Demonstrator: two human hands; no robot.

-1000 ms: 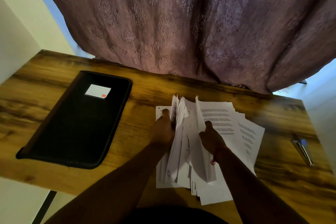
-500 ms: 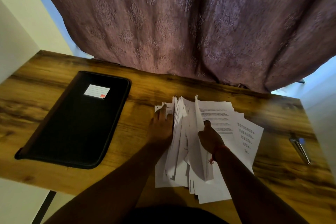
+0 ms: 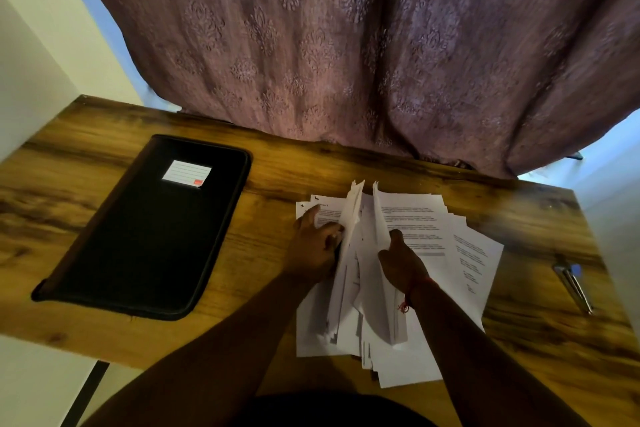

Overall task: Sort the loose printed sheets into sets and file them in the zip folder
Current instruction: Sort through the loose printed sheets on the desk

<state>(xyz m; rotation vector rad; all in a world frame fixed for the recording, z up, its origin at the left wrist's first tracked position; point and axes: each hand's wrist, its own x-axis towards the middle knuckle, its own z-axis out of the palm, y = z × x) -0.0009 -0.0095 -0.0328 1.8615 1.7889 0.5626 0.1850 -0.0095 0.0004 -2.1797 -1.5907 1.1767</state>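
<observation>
The zip folder (image 3: 145,229) lies flat and closed on the left of the desk (image 3: 263,177), a white label (image 3: 187,173) on its cover; whatever is inside is hidden. Well to its right sits the heap of printed sheets (image 3: 415,229), fanned and overlapping. The left hand (image 3: 313,246) rests on the left sheets with a finger stretched out, its other fingers tucked against an upright bundle. The right hand (image 3: 403,265) pinches a raised sheet. A pen (image 3: 573,284) lies far right. No separate sets show yet, so sorting looks barely begun and filing remains.
</observation>
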